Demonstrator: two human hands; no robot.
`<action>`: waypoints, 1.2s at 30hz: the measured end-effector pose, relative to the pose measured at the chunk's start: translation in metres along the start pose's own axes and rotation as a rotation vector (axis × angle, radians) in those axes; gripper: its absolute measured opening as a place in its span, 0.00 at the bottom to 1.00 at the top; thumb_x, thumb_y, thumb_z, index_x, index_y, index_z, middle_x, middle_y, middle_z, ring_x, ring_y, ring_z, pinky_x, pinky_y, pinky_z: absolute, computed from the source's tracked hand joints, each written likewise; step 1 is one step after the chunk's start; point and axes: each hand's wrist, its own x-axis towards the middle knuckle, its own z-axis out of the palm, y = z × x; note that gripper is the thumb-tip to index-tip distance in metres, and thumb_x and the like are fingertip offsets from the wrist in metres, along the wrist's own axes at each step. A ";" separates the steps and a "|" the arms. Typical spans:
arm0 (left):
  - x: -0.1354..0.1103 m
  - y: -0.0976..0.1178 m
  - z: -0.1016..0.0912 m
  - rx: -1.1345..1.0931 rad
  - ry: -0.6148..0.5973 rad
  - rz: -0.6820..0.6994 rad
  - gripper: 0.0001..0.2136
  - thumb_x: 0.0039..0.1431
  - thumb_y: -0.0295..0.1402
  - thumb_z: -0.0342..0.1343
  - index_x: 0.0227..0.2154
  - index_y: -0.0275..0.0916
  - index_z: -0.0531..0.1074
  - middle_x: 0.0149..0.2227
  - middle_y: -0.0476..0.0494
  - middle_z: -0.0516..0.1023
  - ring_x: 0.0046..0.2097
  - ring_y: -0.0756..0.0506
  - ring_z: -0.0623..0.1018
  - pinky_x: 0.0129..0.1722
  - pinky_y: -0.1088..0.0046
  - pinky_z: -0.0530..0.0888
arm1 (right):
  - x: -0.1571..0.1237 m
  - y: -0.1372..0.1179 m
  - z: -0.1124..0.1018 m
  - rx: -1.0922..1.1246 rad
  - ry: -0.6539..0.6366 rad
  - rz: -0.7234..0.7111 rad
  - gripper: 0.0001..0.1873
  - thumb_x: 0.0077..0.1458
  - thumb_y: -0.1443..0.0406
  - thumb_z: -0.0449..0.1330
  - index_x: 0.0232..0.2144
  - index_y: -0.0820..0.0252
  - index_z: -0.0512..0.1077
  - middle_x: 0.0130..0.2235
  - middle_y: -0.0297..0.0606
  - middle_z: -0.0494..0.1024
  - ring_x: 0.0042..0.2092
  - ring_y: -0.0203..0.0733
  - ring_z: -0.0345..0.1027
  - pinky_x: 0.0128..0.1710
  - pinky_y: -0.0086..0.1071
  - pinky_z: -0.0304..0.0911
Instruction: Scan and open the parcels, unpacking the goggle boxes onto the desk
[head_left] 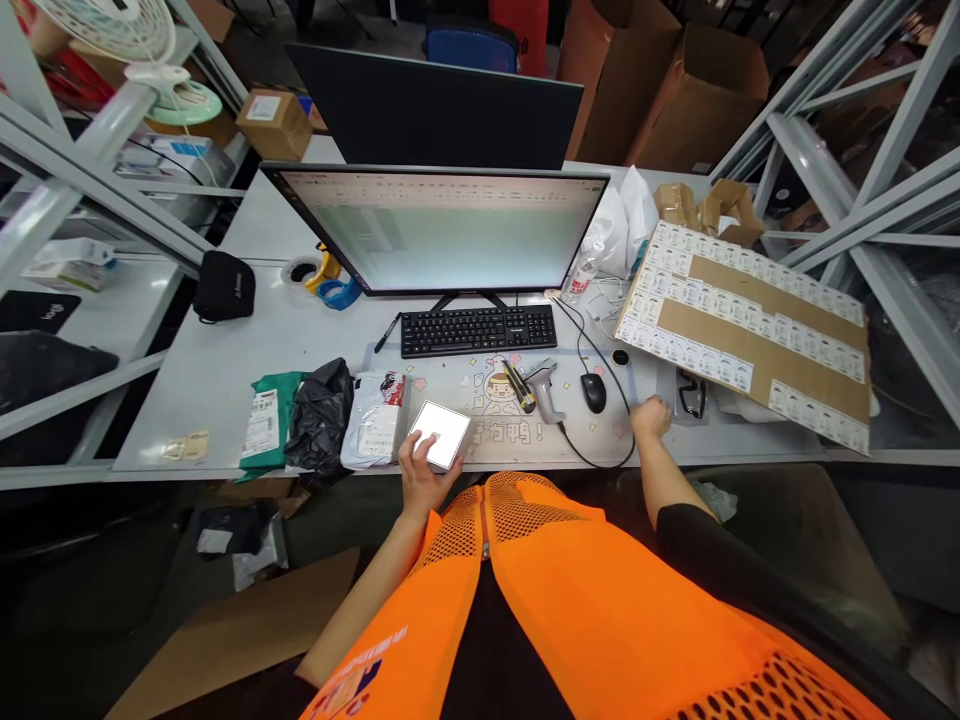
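Note:
My left hand [422, 478] grips a small flat white box [442, 432] at the desk's front edge, thumb on top and fingers along its side. Just left of it lies a white packaged parcel [373, 420], then a black plastic bag [321, 412] and a green mailer [271, 422] with a white label. My right hand [651, 418] is curled closed at the desk's front right, and whatever may be in it is hidden. A black mouse [594, 392] is nearest to it. Left of the mouse lie a grey barcode scanner [546, 392] and a yellow-and-black box cutter [519, 386].
A monitor [450, 235] stands behind a black keyboard [480, 331]. A cardboard sheet covered in white labels [742, 335] takes up the right side. Tape rolls [339, 290] and a black pouch [224, 286] sit at left. The scanner's cable loops near the right hand.

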 end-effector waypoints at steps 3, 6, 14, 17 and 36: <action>0.001 0.000 0.001 -0.009 -0.010 -0.009 0.31 0.62 0.42 0.70 0.61 0.42 0.62 0.63 0.29 0.64 0.68 0.29 0.69 0.65 0.44 0.73 | -0.013 -0.019 0.015 0.013 -0.041 -0.015 0.27 0.65 0.64 0.53 0.63 0.71 0.69 0.60 0.62 0.74 0.61 0.61 0.68 0.60 0.47 0.64; 0.001 0.000 0.001 0.018 0.004 0.017 0.32 0.62 0.41 0.70 0.62 0.42 0.62 0.63 0.29 0.64 0.68 0.29 0.69 0.64 0.45 0.74 | -0.033 -0.044 0.041 0.061 -0.112 -0.134 0.38 0.65 0.57 0.57 0.71 0.69 0.60 0.65 0.59 0.70 0.64 0.61 0.66 0.63 0.45 0.63; -0.001 0.006 -0.005 0.087 -0.049 0.005 0.33 0.62 0.38 0.70 0.64 0.45 0.60 0.64 0.30 0.64 0.67 0.30 0.71 0.62 0.47 0.77 | -0.012 -0.036 0.074 -0.009 -0.064 -0.115 0.47 0.62 0.56 0.61 0.76 0.68 0.50 0.66 0.66 0.69 0.66 0.70 0.65 0.66 0.53 0.59; -0.001 0.009 -0.007 0.091 -0.029 0.011 0.33 0.62 0.37 0.70 0.64 0.45 0.61 0.64 0.30 0.65 0.67 0.30 0.71 0.61 0.48 0.77 | 0.010 -0.019 0.070 -0.045 -0.077 -0.098 0.49 0.60 0.56 0.63 0.76 0.61 0.51 0.63 0.62 0.72 0.62 0.67 0.70 0.65 0.56 0.61; 0.016 0.021 -0.035 -0.145 -0.065 -0.118 0.28 0.59 0.38 0.70 0.59 0.43 0.67 0.66 0.30 0.66 0.68 0.31 0.72 0.65 0.47 0.74 | -0.025 -0.071 0.026 0.229 -0.022 -0.289 0.48 0.57 0.56 0.63 0.73 0.73 0.58 0.69 0.67 0.67 0.71 0.68 0.59 0.71 0.59 0.55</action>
